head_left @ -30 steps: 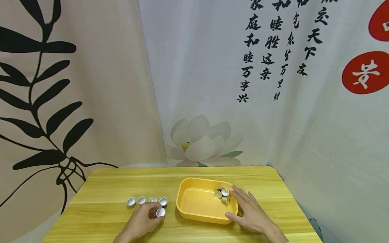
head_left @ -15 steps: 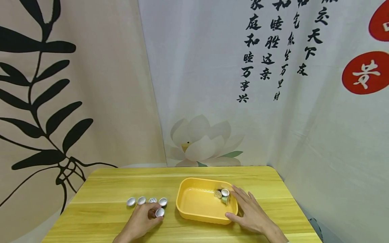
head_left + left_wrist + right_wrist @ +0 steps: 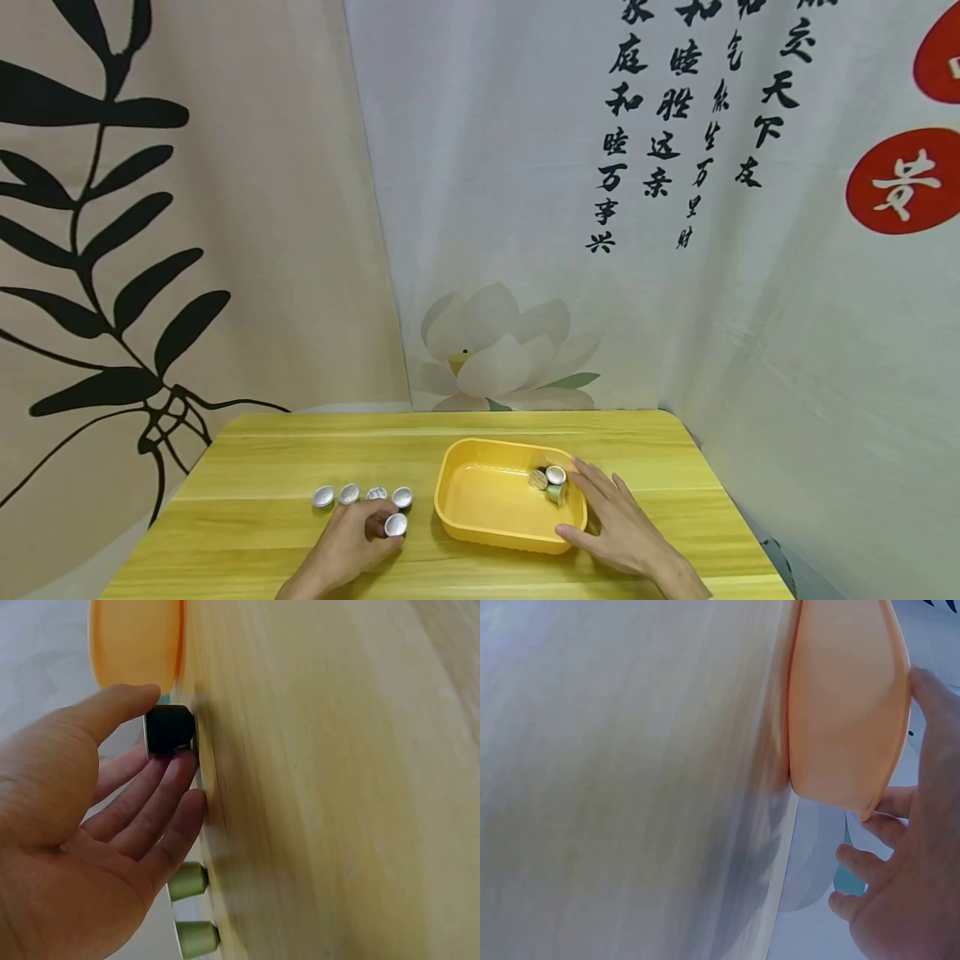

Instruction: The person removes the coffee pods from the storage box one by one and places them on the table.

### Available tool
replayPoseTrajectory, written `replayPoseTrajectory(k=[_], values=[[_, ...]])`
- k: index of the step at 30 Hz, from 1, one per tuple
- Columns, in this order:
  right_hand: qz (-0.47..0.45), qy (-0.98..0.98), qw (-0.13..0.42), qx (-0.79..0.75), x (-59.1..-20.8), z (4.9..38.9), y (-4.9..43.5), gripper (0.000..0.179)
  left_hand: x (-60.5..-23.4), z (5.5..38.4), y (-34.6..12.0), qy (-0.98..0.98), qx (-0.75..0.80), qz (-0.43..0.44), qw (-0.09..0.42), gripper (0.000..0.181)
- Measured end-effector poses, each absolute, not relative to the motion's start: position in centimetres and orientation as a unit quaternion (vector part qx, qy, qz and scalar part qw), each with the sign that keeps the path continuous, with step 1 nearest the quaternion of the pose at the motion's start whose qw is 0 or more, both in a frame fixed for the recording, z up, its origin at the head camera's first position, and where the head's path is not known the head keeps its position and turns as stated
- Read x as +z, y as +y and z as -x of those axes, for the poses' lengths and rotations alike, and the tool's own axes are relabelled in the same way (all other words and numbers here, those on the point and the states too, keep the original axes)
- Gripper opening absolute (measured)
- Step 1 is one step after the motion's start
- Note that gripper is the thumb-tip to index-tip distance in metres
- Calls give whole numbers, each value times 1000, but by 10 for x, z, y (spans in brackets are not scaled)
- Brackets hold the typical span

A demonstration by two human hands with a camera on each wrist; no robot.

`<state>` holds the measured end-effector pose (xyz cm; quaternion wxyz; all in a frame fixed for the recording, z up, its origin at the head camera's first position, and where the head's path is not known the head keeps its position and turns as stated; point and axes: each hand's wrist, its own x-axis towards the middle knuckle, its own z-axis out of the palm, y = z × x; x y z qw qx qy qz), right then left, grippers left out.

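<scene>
My left hand (image 3: 347, 537) pinches a coffee capsule (image 3: 396, 524) between thumb and fingers, its pale lid facing up. In the left wrist view this capsule (image 3: 168, 729) has a dark body, with its narrow end right at the tabletop. Several more capsules (image 3: 349, 493) stand lid-up in a row just beyond the hand; two green capsules (image 3: 187, 881) from it show below my fingers. My right hand (image 3: 622, 529) rests against the right end of a yellow plastic tray (image 3: 480, 508), fingers extended and thumb at the near rim. Inside that end lie a few capsules (image 3: 555, 475).
The wood-grain table (image 3: 285, 542) carries everything. Behind it hangs a printed cloth backdrop (image 3: 510, 208) with plant and lettering designs. The tray stands to the right of the capsule row, with a strip of tabletop between them.
The left hand and its capsule have shifted only very slightly. The right hand and tray stay where they were.
</scene>
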<state>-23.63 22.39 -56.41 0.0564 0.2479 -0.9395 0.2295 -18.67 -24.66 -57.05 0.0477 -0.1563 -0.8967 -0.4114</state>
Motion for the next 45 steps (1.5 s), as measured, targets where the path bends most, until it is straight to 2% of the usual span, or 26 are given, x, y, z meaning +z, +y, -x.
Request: replayPoseTrajectory(k=[7,14,24,34,45], values=[[-249,-940,58,226,-564,237,223,93,-567,184,-250,-896,-418,150,33,32],[-251,-939,60,226,-564,237,223,93,-561,176,-257,-906,-409,106,15,49],[-246,-942,53,220,-563,236,222,95,-545,167,-268,-918,-382,107,-2,55],[-247,-941,53,226,-563,236,222,94,-526,165,-263,-924,-344,161,51,63],[-249,-940,57,225,-565,237,223,94,-508,177,-237,-920,-328,209,47,66]])
